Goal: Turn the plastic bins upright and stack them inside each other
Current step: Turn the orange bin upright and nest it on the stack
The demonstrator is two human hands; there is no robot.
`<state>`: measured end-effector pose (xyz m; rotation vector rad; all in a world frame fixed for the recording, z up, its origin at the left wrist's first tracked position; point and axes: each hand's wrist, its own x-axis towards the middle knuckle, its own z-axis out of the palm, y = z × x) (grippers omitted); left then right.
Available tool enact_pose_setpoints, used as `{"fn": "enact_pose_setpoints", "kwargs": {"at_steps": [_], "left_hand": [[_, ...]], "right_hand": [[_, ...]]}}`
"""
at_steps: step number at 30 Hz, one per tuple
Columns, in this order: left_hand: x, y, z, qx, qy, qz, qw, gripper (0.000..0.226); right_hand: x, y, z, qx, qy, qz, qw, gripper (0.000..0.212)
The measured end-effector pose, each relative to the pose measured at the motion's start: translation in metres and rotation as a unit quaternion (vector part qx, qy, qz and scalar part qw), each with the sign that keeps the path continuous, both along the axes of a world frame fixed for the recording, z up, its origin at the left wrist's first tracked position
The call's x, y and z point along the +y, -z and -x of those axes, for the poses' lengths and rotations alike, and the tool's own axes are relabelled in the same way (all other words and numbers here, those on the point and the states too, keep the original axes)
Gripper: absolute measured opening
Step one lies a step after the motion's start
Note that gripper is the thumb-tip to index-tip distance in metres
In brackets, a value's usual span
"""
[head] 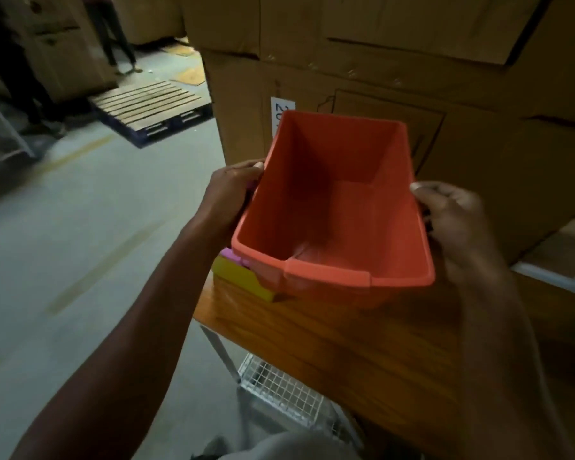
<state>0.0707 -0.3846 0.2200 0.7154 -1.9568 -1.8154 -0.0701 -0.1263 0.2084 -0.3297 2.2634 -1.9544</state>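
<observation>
Both hands have the orange plastic bin [332,220] by its long sides: the left hand [228,194] is curled round the left rim with fingertips hooked at the top edge, and the right hand [452,217] clasps the right rim, thumb laid over the lip. The bin is mouth-up, tipped a little toward the person, held over the near corner of the wooden table [329,343]. Whether its base already touches anything below, I can't tell from here.

Peeking out beneath its left side are a yellow bin [243,280] and, inside that, a sliver of a pink bin [233,255], so it looks like the orange one is about to nest on that stack.

The risk, to my eye, is alignment. The orange bin sits right of the stack, so lowered askew its base could catch a rim and jam crooked. That stack is also right at the table's corner; a sideways shove could push it off onto the concrete floor [80,227]. The tall cardboard boxes [412,78] just behind leave little room for tilting it away.
</observation>
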Motion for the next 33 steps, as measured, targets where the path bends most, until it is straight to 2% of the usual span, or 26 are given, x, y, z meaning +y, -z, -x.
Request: {"fn": "enact_pose_setpoints", "kwargs": {"at_steps": [4, 7, 11, 13, 16, 20, 23, 25, 27, 28, 31, 33], "left_hand": [[-0.051, -0.006, 0.012, -0.008, 0.043, -0.003, 0.999, 0.031], [-0.075, -0.012, 0.019, -0.019, 0.091, 0.001, 0.996, 0.031], [-0.098, -0.015, 0.032, -0.008, 0.142, 0.002, 0.990, 0.031], [-0.106, -0.016, 0.040, 0.007, 0.160, -0.003, 0.987, 0.031], [-0.119, -0.009, 0.047, 0.005, 0.185, 0.039, 0.982, 0.029], [-0.132, 0.001, 0.054, -0.004, 0.178, 0.097, 0.979, 0.030], [-0.134, -0.006, 0.061, 0.022, 0.105, 0.173, 0.979, 0.027], [-0.135, -0.019, 0.068, 0.084, 0.047, 0.290, 0.952, 0.024], [-0.136, -0.039, 0.078, 0.141, 0.050, 0.424, 0.893, 0.022], [-0.135, -0.052, 0.084, 0.161, 0.084, 0.477, 0.860, 0.023], [-0.121, -0.087, 0.106, 0.176, 0.221, 0.563, 0.777, 0.033], [-0.103, -0.098, 0.121, 0.180, 0.266, 0.612, 0.722, 0.039]], "right_hand": [[-0.039, 0.001, -0.012, 0.004, 0.033, -0.026, 0.999, 0.007], [-0.056, 0.004, -0.018, 0.005, 0.071, -0.111, 0.991, 0.019], [-0.066, -0.002, -0.020, 0.019, 0.115, -0.170, 0.979, 0.011], [-0.067, -0.006, -0.019, 0.031, 0.133, -0.189, 0.972, 0.016], [-0.068, -0.012, -0.015, 0.049, 0.149, -0.211, 0.965, 0.026], [-0.068, -0.019, -0.008, 0.071, 0.145, -0.222, 0.962, 0.024], [-0.073, -0.025, -0.002, 0.086, 0.136, -0.216, 0.963, 0.025], [-0.076, -0.028, 0.002, 0.100, 0.120, -0.211, 0.965, 0.020], [-0.081, -0.033, 0.006, 0.113, 0.102, -0.233, 0.961, 0.017], [-0.084, -0.036, 0.007, 0.117, 0.093, -0.246, 0.958, 0.017], [-0.098, -0.050, 0.009, 0.135, 0.068, -0.277, 0.949, 0.023], [-0.110, -0.059, 0.008, 0.163, 0.053, -0.291, 0.941, 0.023]]}}
